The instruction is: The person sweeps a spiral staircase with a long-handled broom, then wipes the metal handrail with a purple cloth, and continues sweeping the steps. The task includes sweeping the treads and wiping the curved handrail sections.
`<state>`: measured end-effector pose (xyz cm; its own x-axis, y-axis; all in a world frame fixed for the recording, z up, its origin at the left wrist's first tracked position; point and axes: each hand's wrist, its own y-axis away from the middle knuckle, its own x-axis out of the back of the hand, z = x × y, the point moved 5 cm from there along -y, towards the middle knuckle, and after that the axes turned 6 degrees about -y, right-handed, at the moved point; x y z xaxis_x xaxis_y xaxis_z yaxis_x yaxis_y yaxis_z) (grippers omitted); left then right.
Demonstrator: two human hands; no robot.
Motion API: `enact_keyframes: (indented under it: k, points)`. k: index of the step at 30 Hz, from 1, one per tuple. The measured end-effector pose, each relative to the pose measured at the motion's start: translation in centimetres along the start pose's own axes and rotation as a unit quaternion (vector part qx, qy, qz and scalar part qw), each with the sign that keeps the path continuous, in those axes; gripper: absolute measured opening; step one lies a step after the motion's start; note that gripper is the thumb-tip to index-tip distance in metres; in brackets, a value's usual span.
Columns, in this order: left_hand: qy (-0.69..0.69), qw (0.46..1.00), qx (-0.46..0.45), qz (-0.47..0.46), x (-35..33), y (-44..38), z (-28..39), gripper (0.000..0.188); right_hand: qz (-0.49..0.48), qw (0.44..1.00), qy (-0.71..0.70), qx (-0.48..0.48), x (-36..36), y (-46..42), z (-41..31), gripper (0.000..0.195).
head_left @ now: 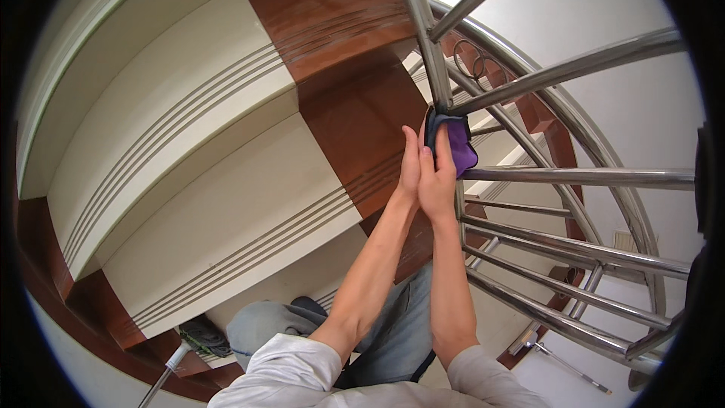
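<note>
A two-sided cleaning cloth (pixel 463 146), purple on one face and blue-grey on the other with dark edging, is wrapped against the low stainless-steel rail (pixel 435 71) of a stair railing. My right hand (pixel 439 187) presses on it, fingers stretched along the rail. Beside it, my left hand (pixel 411 167) holds the cloth's stair-side edge; its thumb sticks up apart and its other fingers are partly hidden. The two hands touch at the palms. A steel baluster (pixel 578 177) joins the rail just below the cloth.
Cream stair treads (pixel 221 198) with grooved edges and a red-brown border (pixel 357 113) curve up to the left. A mop (pixel 205 335) lies at lower left, near my bent knee (pixel 255 323). Through the railing, lower steps and a long-handled tool (pixel 572 367) show.
</note>
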<state>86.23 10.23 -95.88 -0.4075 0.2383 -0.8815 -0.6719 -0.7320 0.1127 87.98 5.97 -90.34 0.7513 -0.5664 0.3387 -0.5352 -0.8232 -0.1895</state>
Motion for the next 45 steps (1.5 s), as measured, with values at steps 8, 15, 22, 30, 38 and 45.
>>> enact_keyframes:
  k: [8,15,22,30,38,45]
  points:
    - [0.075,0.995,-0.04,-0.059,-3.3,-8.3,7.6,0.078,0.004,0.989,0.139,0.042,-1.9,-13.1,-2.2,0.065]
    - [-0.037,0.999,0.011,-0.018,-1.6,-10.1,5.2,0.079,0.121,0.942,0.283,-0.132,-0.5,-17.3,0.0,0.077]
    - [0.114,0.977,-0.009,-0.182,-1.1,-5.4,3.6,0.074,0.072,0.936,0.341,0.051,-3.6,-10.1,0.5,0.086]
    - [-0.315,0.935,-0.017,-0.161,-4.7,5.6,5.8,0.071,0.118,0.952,-0.282,0.017,0.5,0.6,-5.5,0.067]
    - [-0.598,0.679,-0.196,-0.38,-22.2,15.5,11.2,0.086,0.203,0.883,-0.417,0.069,8.2,12.6,-18.4,0.09]
    - [-0.417,0.725,-0.356,-0.417,-39.2,15.5,13.8,0.1,0.268,0.82,-0.451,0.226,17.4,9.1,-28.5,0.074]
